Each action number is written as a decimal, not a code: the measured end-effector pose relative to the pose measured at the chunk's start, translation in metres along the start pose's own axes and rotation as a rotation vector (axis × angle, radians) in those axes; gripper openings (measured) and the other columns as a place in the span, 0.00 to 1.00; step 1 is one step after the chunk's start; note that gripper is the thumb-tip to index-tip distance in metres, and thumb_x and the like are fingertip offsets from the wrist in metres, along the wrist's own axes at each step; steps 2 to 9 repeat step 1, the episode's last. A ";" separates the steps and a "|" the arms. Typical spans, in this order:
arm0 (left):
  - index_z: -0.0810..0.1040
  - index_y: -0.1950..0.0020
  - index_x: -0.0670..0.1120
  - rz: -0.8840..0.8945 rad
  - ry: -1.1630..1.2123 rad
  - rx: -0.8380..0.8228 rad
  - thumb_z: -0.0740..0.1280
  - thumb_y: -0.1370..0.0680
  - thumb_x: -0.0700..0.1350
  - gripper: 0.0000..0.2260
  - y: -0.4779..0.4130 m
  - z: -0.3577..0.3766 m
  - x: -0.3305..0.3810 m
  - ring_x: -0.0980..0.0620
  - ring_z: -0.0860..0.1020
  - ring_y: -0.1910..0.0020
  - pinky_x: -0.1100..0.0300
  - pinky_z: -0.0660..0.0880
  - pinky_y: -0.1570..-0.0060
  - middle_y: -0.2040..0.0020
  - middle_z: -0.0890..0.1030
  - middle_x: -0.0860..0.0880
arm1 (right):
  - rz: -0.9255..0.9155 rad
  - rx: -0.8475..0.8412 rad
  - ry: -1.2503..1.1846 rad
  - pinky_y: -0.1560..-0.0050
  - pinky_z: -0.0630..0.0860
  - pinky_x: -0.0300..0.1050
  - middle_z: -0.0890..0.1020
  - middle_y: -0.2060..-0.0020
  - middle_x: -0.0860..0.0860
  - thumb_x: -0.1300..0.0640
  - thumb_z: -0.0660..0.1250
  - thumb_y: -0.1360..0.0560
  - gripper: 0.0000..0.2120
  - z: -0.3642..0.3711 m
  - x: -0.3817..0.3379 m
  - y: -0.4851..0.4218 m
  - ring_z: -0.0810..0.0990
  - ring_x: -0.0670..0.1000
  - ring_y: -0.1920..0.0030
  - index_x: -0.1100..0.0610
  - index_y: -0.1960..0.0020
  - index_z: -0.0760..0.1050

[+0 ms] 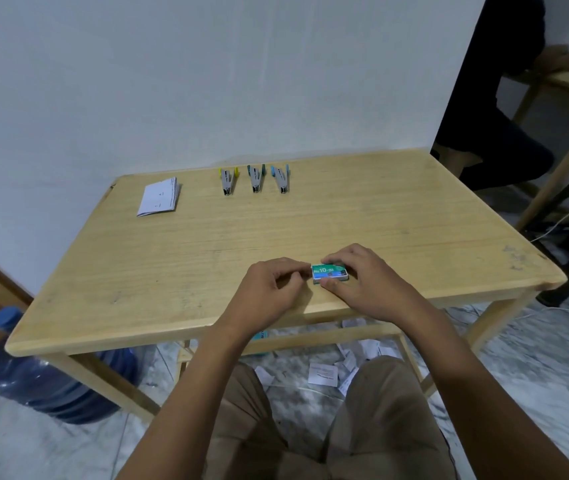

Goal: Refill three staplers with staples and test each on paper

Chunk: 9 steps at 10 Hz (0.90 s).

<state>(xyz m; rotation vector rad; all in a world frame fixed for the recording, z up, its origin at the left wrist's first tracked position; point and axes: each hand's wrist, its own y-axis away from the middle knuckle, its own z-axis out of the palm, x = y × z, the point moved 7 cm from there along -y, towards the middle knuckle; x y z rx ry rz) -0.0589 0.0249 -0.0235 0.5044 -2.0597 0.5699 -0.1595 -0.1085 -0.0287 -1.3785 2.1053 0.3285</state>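
step: opening staple box (330, 273). right hand (369, 285) pinches it; left hand (269, 292) curled at its end, grip unclear. next i'd slide it open. staplers (255, 178) untouched.

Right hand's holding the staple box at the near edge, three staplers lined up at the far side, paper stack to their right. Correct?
No. In the head view the paper stack lies to the left of the staplers, not their right. The rest holds.

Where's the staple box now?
Head view: staple box near the table's front edge, right of centre, gripped by the right hand, left hand beside it.
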 end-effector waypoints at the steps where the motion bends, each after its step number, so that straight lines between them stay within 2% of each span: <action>1: 0.83 0.42 0.45 -0.058 0.114 0.051 0.63 0.21 0.35 0.13 0.000 -0.006 -0.002 0.62 0.81 0.48 0.72 0.73 0.50 0.48 0.85 0.52 | 0.042 0.002 -0.050 0.42 0.72 0.43 0.74 0.44 0.47 0.46 0.68 0.22 0.19 -0.003 0.000 -0.001 0.73 0.45 0.45 0.49 0.33 0.75; 9: 0.83 0.42 0.45 -0.058 0.114 0.051 0.63 0.21 0.35 0.13 0.000 -0.006 -0.002 0.62 0.81 0.48 0.72 0.73 0.50 0.48 0.85 0.52 | 0.042 0.002 -0.050 0.42 0.72 0.43 0.74 0.44 0.47 0.46 0.68 0.22 0.19 -0.003 0.000 -0.001 0.73 0.45 0.45 0.49 0.33 0.75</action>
